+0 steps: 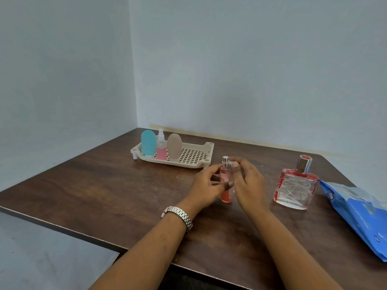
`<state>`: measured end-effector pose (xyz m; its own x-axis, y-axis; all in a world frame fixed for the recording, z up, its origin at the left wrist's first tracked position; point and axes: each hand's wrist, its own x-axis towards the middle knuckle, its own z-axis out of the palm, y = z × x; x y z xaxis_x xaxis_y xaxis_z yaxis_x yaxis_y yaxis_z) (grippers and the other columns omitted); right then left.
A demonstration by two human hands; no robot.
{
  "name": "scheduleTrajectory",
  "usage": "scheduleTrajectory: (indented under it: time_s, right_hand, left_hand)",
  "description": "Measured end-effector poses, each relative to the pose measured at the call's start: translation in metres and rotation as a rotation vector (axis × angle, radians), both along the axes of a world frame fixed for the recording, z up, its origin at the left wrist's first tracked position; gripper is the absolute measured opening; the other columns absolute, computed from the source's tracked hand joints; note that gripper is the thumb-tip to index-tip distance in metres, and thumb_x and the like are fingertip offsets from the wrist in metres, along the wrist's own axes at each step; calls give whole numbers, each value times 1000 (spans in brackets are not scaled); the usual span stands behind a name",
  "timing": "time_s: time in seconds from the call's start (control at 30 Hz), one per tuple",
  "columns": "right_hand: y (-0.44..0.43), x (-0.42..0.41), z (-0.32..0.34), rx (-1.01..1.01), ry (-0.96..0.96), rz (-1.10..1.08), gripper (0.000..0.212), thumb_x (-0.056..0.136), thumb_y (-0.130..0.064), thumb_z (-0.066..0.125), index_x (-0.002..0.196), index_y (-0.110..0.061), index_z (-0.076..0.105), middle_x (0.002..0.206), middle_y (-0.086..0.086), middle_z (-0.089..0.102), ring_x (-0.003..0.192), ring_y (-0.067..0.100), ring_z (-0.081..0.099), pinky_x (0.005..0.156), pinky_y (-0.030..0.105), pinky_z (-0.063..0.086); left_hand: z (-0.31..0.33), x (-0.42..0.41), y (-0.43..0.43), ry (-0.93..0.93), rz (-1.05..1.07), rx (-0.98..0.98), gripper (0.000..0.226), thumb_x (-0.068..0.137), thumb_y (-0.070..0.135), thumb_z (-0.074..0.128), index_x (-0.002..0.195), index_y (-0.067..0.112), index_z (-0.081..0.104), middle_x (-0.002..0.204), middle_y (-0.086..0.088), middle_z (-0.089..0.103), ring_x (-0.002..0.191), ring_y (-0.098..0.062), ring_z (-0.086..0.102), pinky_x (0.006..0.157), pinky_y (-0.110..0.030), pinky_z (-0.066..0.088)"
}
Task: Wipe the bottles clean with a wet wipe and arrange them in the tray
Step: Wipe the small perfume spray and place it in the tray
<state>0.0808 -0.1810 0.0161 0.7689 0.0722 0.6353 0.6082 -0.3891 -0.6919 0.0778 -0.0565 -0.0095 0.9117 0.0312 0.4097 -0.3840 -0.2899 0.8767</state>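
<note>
Between the hands, the pink bottle (226, 186) is upright: the left hand (206, 188) grips its middle, likely to steady it, while the right hand (248, 183) curls at its top, holding what I cannot tell. Beyond them waits the tray (209, 146); to their right, the square bottle (296, 190).

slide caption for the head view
Left hand grips a slim pink spray bottle, right hand at its top, near the tray

Tray (201, 162): cream, perforated, centre frame. Its left end holds three upright: teal bottle (148, 142), spray bottle (161, 147), beige bottle (174, 146).
Slim pink bottle (225, 181): upright, below the tray.
Square bottle (296, 185): red-edged glass, upright, right.
Wipes pack (356, 214): blue, far right.
</note>
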Motion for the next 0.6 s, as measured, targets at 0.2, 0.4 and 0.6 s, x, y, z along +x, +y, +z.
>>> scheduleTrajectory:
  time_s: [0.2, 0.4, 0.6]
  right_hand:
    - [1, -3, 1, 161, 92, 218, 29, 97, -20, 45, 122, -22, 58, 108, -13, 63, 96, -5, 60, 77, 13, 49]
    - [-5, -4, 6, 157, 171, 389, 19, 91, -16, 55, 109, -21, 58, 94, -4, 61, 80, 1, 60, 69, 19, 52]
    - [4, -1, 4, 136, 146, 323, 10, 95, -17, 50, 96, -26, 50, 80, -8, 53, 73, 2, 52, 65, 21, 44]
  left_hand:
    - [1, -1, 4, 36, -53, -52, 45, 79, 20, 74, 122, 19, 61, 112, 0, 67, 108, -14, 62, 96, -42, 51]
    - [4, -10, 0, 80, -224, -6, 26, 88, 11, 65, 113, 19, 62, 102, 8, 69, 99, -3, 64, 87, -23, 51]
    - [4, -9, -4, -11, -132, 101, 31, 84, 9, 65, 114, 15, 64, 103, -2, 70, 97, -13, 66, 87, -34, 54]
